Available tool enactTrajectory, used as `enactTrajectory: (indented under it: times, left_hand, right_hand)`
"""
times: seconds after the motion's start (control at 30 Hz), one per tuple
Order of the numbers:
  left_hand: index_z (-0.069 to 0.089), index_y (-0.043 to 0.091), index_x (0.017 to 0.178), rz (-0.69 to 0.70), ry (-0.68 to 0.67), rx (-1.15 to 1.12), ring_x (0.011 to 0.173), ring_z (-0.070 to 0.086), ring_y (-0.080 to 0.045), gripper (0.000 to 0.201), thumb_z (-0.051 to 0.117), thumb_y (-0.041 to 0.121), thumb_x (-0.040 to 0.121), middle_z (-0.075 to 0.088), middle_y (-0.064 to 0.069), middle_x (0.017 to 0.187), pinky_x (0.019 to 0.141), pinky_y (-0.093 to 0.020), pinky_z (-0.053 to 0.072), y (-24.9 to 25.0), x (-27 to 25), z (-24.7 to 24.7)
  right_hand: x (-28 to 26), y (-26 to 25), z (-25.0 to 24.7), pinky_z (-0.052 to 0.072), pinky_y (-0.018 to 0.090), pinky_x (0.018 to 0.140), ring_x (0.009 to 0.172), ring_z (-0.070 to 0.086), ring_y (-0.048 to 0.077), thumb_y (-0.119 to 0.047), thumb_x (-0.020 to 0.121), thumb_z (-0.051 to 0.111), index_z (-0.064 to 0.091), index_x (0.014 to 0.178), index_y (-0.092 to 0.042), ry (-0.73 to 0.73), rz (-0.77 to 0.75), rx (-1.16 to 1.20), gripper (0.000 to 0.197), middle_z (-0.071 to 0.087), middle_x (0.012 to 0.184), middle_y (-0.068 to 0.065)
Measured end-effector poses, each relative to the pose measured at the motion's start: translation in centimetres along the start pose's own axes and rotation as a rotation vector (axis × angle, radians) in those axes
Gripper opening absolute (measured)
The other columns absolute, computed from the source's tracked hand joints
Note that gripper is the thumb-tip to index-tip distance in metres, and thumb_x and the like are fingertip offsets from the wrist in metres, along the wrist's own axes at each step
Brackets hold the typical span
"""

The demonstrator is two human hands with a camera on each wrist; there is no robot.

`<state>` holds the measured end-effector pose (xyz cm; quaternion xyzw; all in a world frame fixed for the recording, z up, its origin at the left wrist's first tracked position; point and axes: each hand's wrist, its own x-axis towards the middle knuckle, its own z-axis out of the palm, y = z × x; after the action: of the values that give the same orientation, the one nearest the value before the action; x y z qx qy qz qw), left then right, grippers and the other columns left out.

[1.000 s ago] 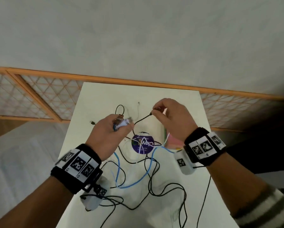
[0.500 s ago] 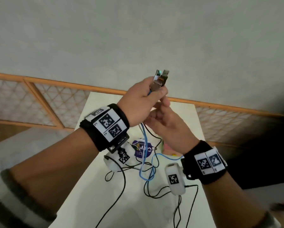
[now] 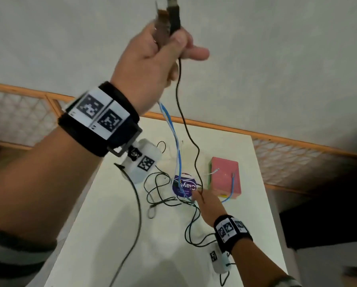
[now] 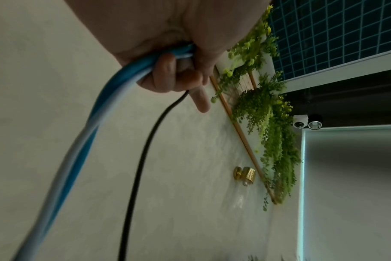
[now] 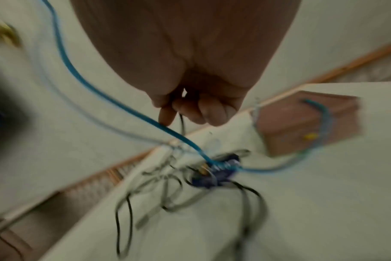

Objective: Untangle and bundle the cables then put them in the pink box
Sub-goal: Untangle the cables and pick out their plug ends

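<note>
Biggest worry first: the tangle (image 3: 169,191) on the table (image 3: 111,224), centre of the head view, looks far from sorted. If the lift goes higher while black loops are knotted round the blue cable (image 3: 176,150), I'd expect the knot to cinch tight instead of falling free. Next risk: the blue cable's far end lies draped over the pink box (image 3: 225,179), right of centre, so a hard pull could drag the box or flick that end off. Smaller one: the round purple item (image 3: 183,186) sits under the strands and could get towed along. Smallest: the plugs (image 3: 169,21) at the top edge of the frame could slip through a loose grip, and the whole lift drops.

Now the hands. Left hand (image 3: 152,59), raised high in the upper middle, forearm slanting up from the lower left; its fingers are curled tight round the blue cable, the pale cable (image 4: 109,104) and the black cable (image 3: 191,137), with one finger sticking out straight. Right hand (image 3: 206,204) is down low, right of centre on the table, reaching into the tangle; the wrist view, though blurred, shows its fingers (image 5: 201,111) curled, the black cable pinched between them. Nothing is bundled yet, and the box holds nothing that I can see.
</note>
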<state>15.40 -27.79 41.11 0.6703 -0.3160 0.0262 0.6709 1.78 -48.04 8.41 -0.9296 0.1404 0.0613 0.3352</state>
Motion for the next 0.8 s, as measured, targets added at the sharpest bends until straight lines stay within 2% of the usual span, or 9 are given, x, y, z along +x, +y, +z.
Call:
enactTrajectory:
  times: [0.1, 0.2, 0.27, 0.37, 0.47, 0.53, 0.6, 0.67, 0.8]
  left_hand:
    - [0.057, 0.014, 0.111, 0.01, 0.006, 0.178, 0.081, 0.064, 0.002, 0.017, 0.046, 0.026, 0.11, 0.081, 0.007, 0.098, 0.074, -0.015, 0.045, -0.3, 0.5, -1.2]
    - [0.059, 0.022, 0.1, -0.156, -0.216, 0.306, 0.079, 0.066, -0.008, 0.01, 0.051, 0.024, 0.105, 0.071, 0.009, 0.08, 0.086, -0.035, 0.05, -3.3, -0.5, 0.0]
    - [0.06, 0.016, 0.102, -0.296, -0.398, 0.398, 0.075, 0.06, -0.022, 0.014, 0.053, 0.028, 0.105, 0.064, -0.003, 0.081, 0.075, -0.038, 0.046, -6.1, -2.0, 2.0]
    - [0.054, 0.012, 0.1, -0.366, -0.523, 0.552, 0.079, 0.055, -0.027, 0.029, 0.052, 0.041, 0.105, 0.059, -0.006, 0.084, 0.065, -0.031, 0.037, -9.4, -4.9, 4.3]
    - [0.055, 0.023, 0.097, -0.405, -0.53, 0.466, 0.076, 0.06, -0.006, 0.028, 0.057, 0.051, 0.1, 0.07, 0.007, 0.088, 0.067, -0.031, 0.041, -10.5, -6.0, 5.8]
    - [0.055, 0.028, 0.095, -0.417, -0.532, 0.35, 0.06, 0.057, 0.009, 0.024, 0.056, 0.051, 0.101, 0.079, 0.004, 0.085, 0.063, -0.028, 0.037, -10.0, -6.1, 6.2]
    - [0.057, 0.022, 0.1, -0.431, -0.517, 0.194, 0.045, 0.052, 0.007, 0.027, 0.05, 0.047, 0.106, 0.08, -0.006, 0.082, 0.057, -0.026, 0.032, -9.2, -6.0, 6.8]
    - [0.06, 0.02, 0.1, -0.443, -0.466, 0.1, 0.04, 0.05, 0.003, 0.026, 0.048, 0.043, 0.107, 0.077, -0.017, 0.077, 0.053, -0.026, 0.03, -8.7, -5.7, 7.3]
    - [0.065, 0.023, 0.101, -0.398, -0.49, 0.236, 0.066, 0.07, 0.0, 0.03, 0.063, 0.052, 0.097, 0.079, -0.002, 0.072, 0.071, -0.026, 0.048, -9.7, -5.1, 7.5]
  right_hand:
    - [-0.6, 1.9, -0.4, 0.043, 0.043, 0.09, 0.099, 0.057, 0.033, -0.02, 0.11, 0.04, 0.069, 0.101, -0.005, -0.092, 0.067, -0.161, 0.034, 0.057, 0.093, 0.009]
    - [0.4, -1.2, -4.6, 0.044, 0.045, 0.087, 0.079, 0.054, 0.027, -0.047, 0.107, 0.03, 0.055, 0.075, -0.016, -0.021, 0.105, -0.145, 0.052, 0.055, 0.076, 0.004]
    - [1.0, -4.7, -8.3, 0.044, 0.043, 0.084, 0.071, 0.057, 0.028, -0.043, 0.11, 0.033, 0.049, 0.07, -0.018, 0.036, 0.043, -0.187, 0.049, 0.056, 0.067, 0.0]
    - [1.4, -10.4, -13.0, 0.046, 0.045, 0.078, 0.082, 0.06, 0.035, -0.038, 0.108, 0.034, 0.055, 0.084, -0.009, 0.058, -0.149, -0.055, 0.043, 0.063, 0.079, 0.011]
    - [1.3, -12.5, -15.4, 0.048, 0.051, 0.078, 0.084, 0.059, 0.041, -0.031, 0.099, 0.034, 0.053, 0.094, -0.003, 0.063, -0.265, 0.104, 0.034, 0.062, 0.088, 0.024]
    - [1.3, -12.9, -15.8, 0.048, 0.049, 0.077, 0.078, 0.052, 0.036, -0.024, 0.103, 0.037, 0.049, 0.091, -0.008, 0.045, -0.231, 0.212, 0.023, 0.061, 0.081, 0.016]
    - [2.0, -13.3, -15.6, 0.046, 0.039, 0.079, 0.075, 0.048, 0.02, -0.015, 0.108, 0.034, 0.05, 0.087, -0.011, -0.005, -0.17, 0.435, 0.027, 0.057, 0.075, 0.003]
    - [2.4, -13.7, -14.8, 0.048, 0.039, 0.076, 0.075, 0.053, 0.024, -0.01, 0.111, 0.031, 0.054, 0.093, -0.009, -0.076, -0.125, 0.637, 0.029, 0.054, 0.08, 0.01]
    - [2.6, -13.6, -14.1, 0.048, 0.023, 0.057, 0.056, 0.05, 0.011, -0.012, 0.111, 0.032, 0.053, 0.104, -0.003, -0.101, -0.106, 0.796, 0.024, 0.047, 0.062, 0.012]
